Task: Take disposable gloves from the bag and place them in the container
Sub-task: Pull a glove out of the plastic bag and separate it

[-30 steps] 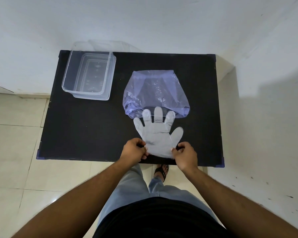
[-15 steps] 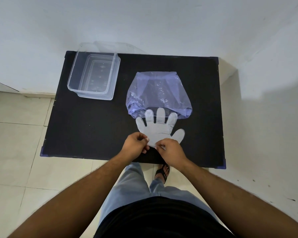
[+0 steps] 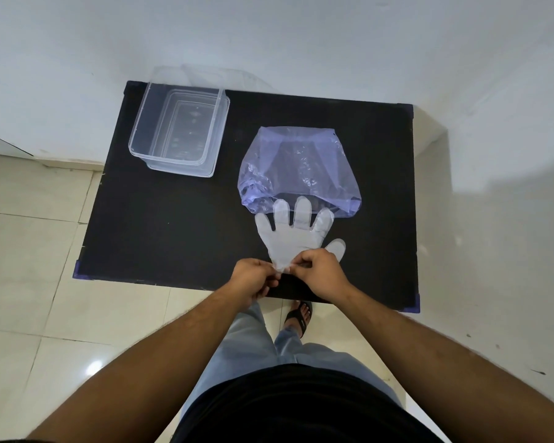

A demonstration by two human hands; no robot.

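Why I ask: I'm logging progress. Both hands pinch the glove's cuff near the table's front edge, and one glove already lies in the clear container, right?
Not quite. The head view shows the container empty; both hands do pinch the glove.

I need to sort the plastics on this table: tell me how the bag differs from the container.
The bag is a soft, crinkled, purple-tinted film lying flat on the black table; the container is a rigid, colourless, rectangular tub standing upright.
The bag sits centre-right, its mouth over the glove's fingertips; the container sits apart at the far left corner.
The container looks empty; what else the bag holds is hard to tell.
Both are see-through plastic, and neither hand touches them.
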